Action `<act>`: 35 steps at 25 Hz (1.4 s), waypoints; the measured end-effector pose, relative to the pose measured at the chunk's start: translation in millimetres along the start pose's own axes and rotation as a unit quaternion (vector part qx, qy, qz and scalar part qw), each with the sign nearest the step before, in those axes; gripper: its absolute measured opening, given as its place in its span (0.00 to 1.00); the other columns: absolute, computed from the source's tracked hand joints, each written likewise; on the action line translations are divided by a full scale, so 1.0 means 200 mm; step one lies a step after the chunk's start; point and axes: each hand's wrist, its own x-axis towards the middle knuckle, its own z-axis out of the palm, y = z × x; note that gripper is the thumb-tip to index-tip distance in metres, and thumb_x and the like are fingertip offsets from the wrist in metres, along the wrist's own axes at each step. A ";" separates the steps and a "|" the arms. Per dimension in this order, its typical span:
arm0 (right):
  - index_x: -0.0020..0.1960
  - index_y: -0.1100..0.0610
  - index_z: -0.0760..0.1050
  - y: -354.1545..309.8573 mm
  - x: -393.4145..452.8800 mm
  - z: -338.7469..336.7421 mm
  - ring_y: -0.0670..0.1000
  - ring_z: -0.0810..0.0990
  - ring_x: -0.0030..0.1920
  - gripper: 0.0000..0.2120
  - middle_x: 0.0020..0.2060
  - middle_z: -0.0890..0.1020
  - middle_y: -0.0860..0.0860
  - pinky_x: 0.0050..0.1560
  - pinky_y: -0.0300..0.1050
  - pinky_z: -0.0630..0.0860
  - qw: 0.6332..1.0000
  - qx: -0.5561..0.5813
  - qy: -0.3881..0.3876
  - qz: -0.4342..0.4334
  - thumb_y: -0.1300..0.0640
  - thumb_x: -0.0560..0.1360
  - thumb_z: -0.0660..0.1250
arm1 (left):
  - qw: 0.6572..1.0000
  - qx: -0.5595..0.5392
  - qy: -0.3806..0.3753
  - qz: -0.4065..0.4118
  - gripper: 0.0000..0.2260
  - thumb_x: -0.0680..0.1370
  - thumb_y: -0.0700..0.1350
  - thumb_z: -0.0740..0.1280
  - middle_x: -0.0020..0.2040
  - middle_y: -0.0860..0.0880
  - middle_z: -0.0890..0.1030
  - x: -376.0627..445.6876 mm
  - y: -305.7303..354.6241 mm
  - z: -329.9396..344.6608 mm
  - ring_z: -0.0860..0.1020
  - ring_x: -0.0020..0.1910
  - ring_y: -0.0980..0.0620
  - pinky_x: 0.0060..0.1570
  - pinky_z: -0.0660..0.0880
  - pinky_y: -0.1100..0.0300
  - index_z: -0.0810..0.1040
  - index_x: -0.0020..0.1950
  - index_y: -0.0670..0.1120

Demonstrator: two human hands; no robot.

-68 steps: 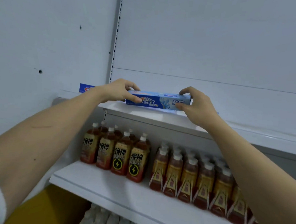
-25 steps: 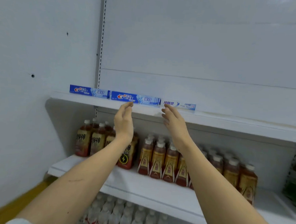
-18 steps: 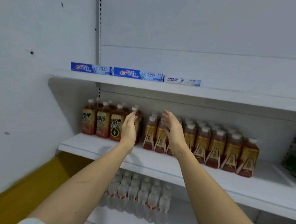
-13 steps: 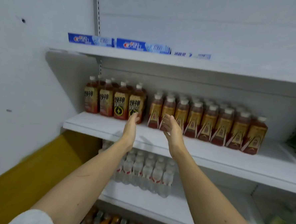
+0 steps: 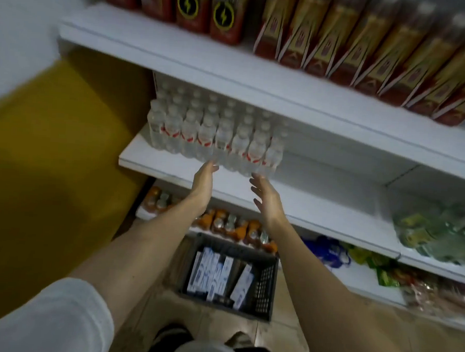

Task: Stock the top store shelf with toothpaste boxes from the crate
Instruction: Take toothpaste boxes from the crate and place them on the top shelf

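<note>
from the head view, looked down past the shelves to the floor; saw the left hand (image 5: 204, 180) and the right hand (image 5: 266, 199) out in front, fingers straight and loose, palms turned toward each other, holding nothing; hung in the air in front of the white shelf (image 5: 172, 169) with the small water bottles (image 5: 215, 134), not touching them as far as could be told; saw the dark crate (image 5: 265, 284) on the floor by the feet, below both hands and well apart from them; saw the toothpaste boxes (image 5: 212, 272) inside it, standing close together, one leaning to the right; saw red and gold drink bottles (image 5: 342, 46) on the shelf above, orange bottles (image 5: 223, 224) low down, green packs (image 5: 435, 231) to the right; could not see the top shelf at all; looked like the step between boxes, with empty hands going for the crate; probably next: bend down, reach into the crate, grab one box by its long sides, lift it out straight so the others stay put; a bit blurry all over.
</note>
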 end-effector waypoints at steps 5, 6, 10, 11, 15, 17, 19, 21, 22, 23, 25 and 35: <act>0.74 0.48 0.66 0.31 0.02 -0.10 0.49 0.67 0.72 0.28 0.73 0.69 0.47 0.74 0.54 0.60 0.997 -0.036 -0.033 0.067 0.38 0.78 0.54 | 0.998 0.042 -0.031 -0.048 0.23 0.84 0.57 0.48 0.73 0.47 0.71 0.00 -0.27 -0.01 0.64 0.74 0.47 0.69 0.56 0.49 0.68 0.75 0.50; 0.74 0.47 0.66 0.34 0.03 -0.13 0.49 0.67 0.72 0.30 0.73 0.69 0.47 0.74 0.54 0.60 0.995 -0.045 -0.042 0.082 0.36 0.76 0.55 | 0.997 0.048 -0.032 -0.061 0.23 0.84 0.58 0.48 0.72 0.48 0.71 0.00 -0.32 0.01 0.65 0.73 0.47 0.69 0.57 0.49 0.68 0.74 0.51; 0.71 0.49 0.71 0.54 0.11 -0.27 0.52 0.72 0.68 0.31 0.68 0.75 0.51 0.72 0.55 0.63 0.981 -0.104 -0.094 0.132 0.33 0.74 0.57 | 0.994 0.030 -0.010 -0.107 0.23 0.84 0.59 0.48 0.70 0.48 0.74 -0.03 -0.55 0.13 0.69 0.68 0.48 0.63 0.62 0.53 0.70 0.72 0.50; 0.70 0.50 0.72 0.61 0.14 -0.31 0.53 0.73 0.68 0.29 0.67 0.75 0.52 0.72 0.55 0.64 0.977 -0.116 -0.106 0.144 0.34 0.75 0.58 | 0.992 0.028 0.000 -0.121 0.23 0.84 0.59 0.49 0.70 0.48 0.73 -0.04 -0.63 0.17 0.69 0.69 0.48 0.66 0.62 0.52 0.70 0.73 0.50; 0.63 0.54 0.74 0.88 0.21 -0.48 0.53 0.77 0.59 0.20 0.59 0.79 0.52 0.68 0.54 0.70 0.937 -0.193 -0.190 0.222 0.42 0.79 0.59 | 0.965 -0.054 0.083 -0.244 0.20 0.84 0.52 0.55 0.71 0.45 0.70 -0.10 -1.00 0.32 0.70 0.67 0.45 0.63 0.68 0.53 0.67 0.74 0.45; 0.53 0.54 0.75 1.06 0.27 -0.56 0.56 0.79 0.52 0.11 0.50 0.80 0.55 0.65 0.55 0.72 0.913 -0.236 -0.223 0.247 0.49 0.81 0.58 | 0.936 -0.096 0.137 -0.309 0.19 0.84 0.49 0.57 0.69 0.44 0.71 -0.12 -1.21 0.39 0.72 0.62 0.46 0.56 0.67 0.54 0.68 0.73 0.43; 0.53 0.61 0.76 1.30 0.37 -0.63 0.61 0.79 0.53 0.14 0.53 0.78 0.64 0.65 0.61 0.71 0.885 -0.279 -0.253 0.273 0.51 0.81 0.58 | 0.913 -0.131 0.178 -0.343 0.19 0.84 0.50 0.58 0.66 0.47 0.73 -0.11 -1.47 0.43 0.72 0.60 0.49 0.55 0.66 0.55 0.67 0.73 0.44; 0.54 0.64 0.76 1.54 0.44 -0.68 0.64 0.78 0.55 0.15 0.57 0.76 0.68 0.64 0.65 0.70 0.874 -0.286 -0.264 0.293 0.52 0.80 0.59 | 0.898 -0.166 0.195 -0.358 0.14 0.85 0.49 0.56 0.59 0.50 0.74 -0.08 -1.76 0.47 0.73 0.56 0.51 0.52 0.67 0.58 0.71 0.67 0.45; 0.51 0.58 0.77 1.66 0.48 -0.70 0.62 0.78 0.57 0.11 0.58 0.78 0.64 0.64 0.64 0.71 0.873 -0.278 -0.266 0.300 0.53 0.80 0.60 | 0.892 -0.165 0.201 -0.369 0.13 0.84 0.48 0.56 0.56 0.50 0.75 -0.05 -1.92 0.49 0.74 0.53 0.52 0.48 0.69 0.58 0.73 0.64 0.44; 0.49 0.52 0.76 1.79 0.52 -0.71 0.60 0.78 0.58 0.07 0.58 0.79 0.60 0.64 0.61 0.72 0.873 -0.280 -0.260 0.302 0.53 0.81 0.60 | 0.887 -0.166 0.206 -0.380 0.11 0.84 0.47 0.57 0.54 0.49 0.77 -0.01 -2.05 0.52 0.76 0.50 0.52 0.45 0.71 0.59 0.75 0.60 0.45; 0.47 0.50 0.75 2.11 0.62 -0.73 0.60 0.78 0.58 0.06 0.56 0.79 0.61 0.63 0.62 0.72 0.868 -0.301 -0.257 0.299 0.56 0.81 0.60 | 0.879 -0.165 0.213 -0.393 0.09 0.83 0.45 0.58 0.53 0.46 0.78 0.11 -2.35 0.56 0.77 0.51 0.49 0.47 0.74 0.59 0.75 0.59 0.44; 0.59 0.57 0.75 3.43 1.23 -0.62 0.59 0.81 0.54 0.11 0.52 0.81 0.59 0.54 0.54 0.81 0.867 -0.281 -0.195 0.363 0.61 0.77 0.64 | 0.789 0.521 -0.099 -0.311 0.19 0.77 0.50 0.68 0.63 0.43 0.77 0.70 -3.58 0.69 0.73 0.65 0.42 0.64 0.68 0.47 0.73 0.65 0.45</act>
